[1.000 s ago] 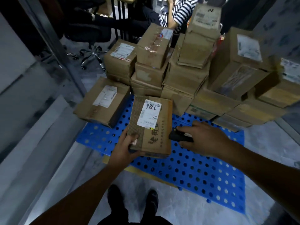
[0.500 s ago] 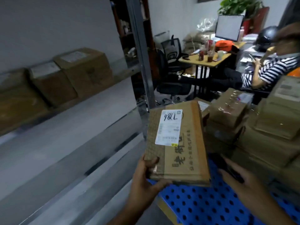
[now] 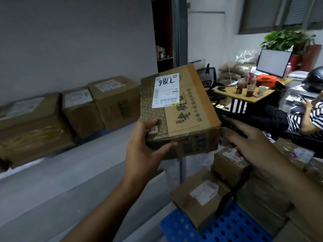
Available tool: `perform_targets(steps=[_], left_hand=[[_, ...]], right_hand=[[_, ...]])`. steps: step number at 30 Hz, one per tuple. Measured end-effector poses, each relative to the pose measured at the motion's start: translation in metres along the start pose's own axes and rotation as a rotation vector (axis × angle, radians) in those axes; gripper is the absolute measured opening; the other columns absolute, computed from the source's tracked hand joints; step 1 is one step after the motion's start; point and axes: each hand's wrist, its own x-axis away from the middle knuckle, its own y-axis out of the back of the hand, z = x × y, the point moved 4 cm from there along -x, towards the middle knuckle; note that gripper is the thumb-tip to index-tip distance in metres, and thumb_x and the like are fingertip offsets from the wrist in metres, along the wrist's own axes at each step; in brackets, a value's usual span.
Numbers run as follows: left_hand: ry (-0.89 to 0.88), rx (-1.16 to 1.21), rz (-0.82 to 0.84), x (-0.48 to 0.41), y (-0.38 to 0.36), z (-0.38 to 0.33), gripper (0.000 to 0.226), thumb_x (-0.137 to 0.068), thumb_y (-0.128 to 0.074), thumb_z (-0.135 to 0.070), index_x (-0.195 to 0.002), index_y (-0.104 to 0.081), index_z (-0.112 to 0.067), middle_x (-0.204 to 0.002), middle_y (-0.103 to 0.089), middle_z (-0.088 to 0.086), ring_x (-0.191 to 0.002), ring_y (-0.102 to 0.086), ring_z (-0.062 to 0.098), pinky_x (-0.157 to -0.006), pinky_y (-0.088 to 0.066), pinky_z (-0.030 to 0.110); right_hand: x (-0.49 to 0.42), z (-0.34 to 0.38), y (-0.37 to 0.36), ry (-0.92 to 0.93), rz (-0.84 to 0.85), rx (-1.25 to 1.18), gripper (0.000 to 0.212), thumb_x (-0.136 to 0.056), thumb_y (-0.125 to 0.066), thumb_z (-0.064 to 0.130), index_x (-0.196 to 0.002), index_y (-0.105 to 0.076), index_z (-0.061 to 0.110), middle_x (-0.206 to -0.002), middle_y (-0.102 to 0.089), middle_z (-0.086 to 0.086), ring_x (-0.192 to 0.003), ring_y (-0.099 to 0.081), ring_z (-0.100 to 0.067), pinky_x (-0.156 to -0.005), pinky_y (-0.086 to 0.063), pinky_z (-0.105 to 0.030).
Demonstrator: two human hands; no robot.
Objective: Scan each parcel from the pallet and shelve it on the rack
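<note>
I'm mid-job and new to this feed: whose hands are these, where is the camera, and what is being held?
There is no machine here: a person works with bare hands, and the one picture comes from a wide-angle camera on their head, looking forward and down. The left hand grips the near left corner of a cardboard parcel, thumb on top, its white label facing up. The right hand is at the parcel's right end; whether it holds anything I cannot tell. To the left, three boxes sit on the rack. Below right, more parcels lie on a blue pallet.
</note>
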Motion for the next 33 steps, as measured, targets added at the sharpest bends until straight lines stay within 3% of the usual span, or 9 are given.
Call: perform_targets(steps=[5,8,11,18,23,26,29,31,33], left_hand=[[0.04,-0.05,-0.086,-0.012,-0.015,-0.017,0.058,-0.072,-0.083,-0.041,-0.121,-0.052,-0.039,-0.135,-0.057,-0.015,-0.123,-0.06,0.007,-0.09,-0.061,0.04],[0.048,-0.107,-0.142,-0.021,-0.023,-0.028,0.057,-0.073,-0.081,-0.043,-0.12,-0.051,-0.043,-0.135,-0.055,-0.014,-0.124,-0.058,0.008,-0.091,-0.06,0.041],[0.077,-0.163,-0.176,-0.033,-0.026,-0.036,0.051,-0.072,-0.082,-0.044,-0.109,-0.049,-0.056,-0.133,-0.055,-0.019,-0.121,-0.059,0.006,-0.086,-0.062,0.041],[0.174,-0.214,-0.208,-0.055,-0.028,-0.052,0.046,-0.068,-0.083,-0.048,-0.101,-0.051,-0.052,-0.119,-0.064,-0.017,-0.11,-0.065,0.006,-0.078,-0.064,0.037],[0.214,-0.249,-0.248,-0.059,-0.019,-0.052,0.051,-0.067,-0.088,-0.043,-0.106,-0.055,-0.045,-0.109,-0.067,-0.019,-0.103,-0.068,0.004,-0.077,-0.064,0.037],[0.203,-0.256,-0.277,-0.064,-0.019,-0.045,0.051,-0.07,-0.088,-0.041,-0.109,-0.055,-0.047,-0.115,-0.066,-0.017,-0.108,-0.066,0.004,-0.084,-0.063,0.039],[0.122,-0.417,-0.357,-0.079,-0.019,-0.028,0.051,-0.08,-0.083,-0.04,-0.12,-0.053,-0.045,-0.146,-0.05,-0.008,-0.137,-0.048,0.012,-0.11,-0.049,0.045],[0.075,-0.599,-0.354,-0.088,-0.026,-0.015,0.058,-0.09,-0.074,-0.042,-0.139,-0.046,-0.04,-0.17,-0.008,0.004,-0.158,-0.006,0.03,-0.125,-0.021,0.056],[-0.063,-0.841,-0.299,-0.095,-0.039,-0.003,0.066,-0.097,-0.062,-0.047,-0.156,-0.033,-0.039,-0.171,0.012,0.007,-0.156,0.015,0.038,-0.125,0.0,0.061]], right_hand=[[-0.056,-0.002,0.013,0.015,0.169,-0.03,0.052,-0.07,-0.062,0.078,-0.12,-0.06,0.063,-0.115,-0.068,0.029,-0.1,-0.066,0.004,-0.078,-0.05,-0.024],[-0.084,0.006,0.016,0.042,0.248,-0.064,0.032,-0.077,-0.066,0.061,-0.109,-0.068,0.06,-0.107,-0.071,0.028,-0.093,-0.067,0.008,-0.067,-0.05,-0.008],[-0.108,0.006,0.016,0.039,0.317,-0.086,0.029,-0.079,-0.066,0.054,-0.109,-0.069,0.055,-0.096,-0.073,0.026,-0.078,-0.069,0.005,-0.062,-0.054,-0.01],[-0.146,0.001,0.008,0.058,0.401,-0.153,0.021,-0.095,-0.062,0.036,-0.114,-0.069,0.041,-0.098,-0.072,0.029,-0.088,-0.065,0.014,-0.063,-0.046,-0.002],[-0.154,-0.005,-0.013,0.044,0.48,-0.204,0.028,-0.087,-0.064,0.043,-0.113,-0.072,0.037,-0.112,-0.073,0.018,-0.102,-0.066,0.006,-0.074,-0.048,-0.005],[-0.166,-0.006,-0.019,0.054,0.459,-0.168,0.03,-0.084,-0.066,0.053,-0.112,-0.073,0.043,-0.114,-0.073,0.015,-0.108,-0.066,-0.003,-0.086,-0.051,-0.019],[-0.184,0.001,-0.025,0.072,0.411,-0.063,0.024,-0.087,-0.064,0.06,-0.112,-0.066,0.06,-0.115,-0.073,-0.001,-0.096,-0.071,-0.022,-0.084,-0.052,-0.042],[-0.195,0.007,-0.029,0.099,0.352,0.001,0.027,-0.088,-0.059,0.063,-0.115,-0.059,0.066,-0.099,-0.074,0.014,-0.085,-0.068,-0.013,-0.071,-0.055,-0.035],[-0.202,0.013,-0.035,0.1,0.289,0.037,0.033,-0.087,-0.056,0.065,-0.12,-0.054,0.063,-0.071,-0.066,0.031,-0.074,-0.06,-0.007,-0.058,-0.043,-0.027]])
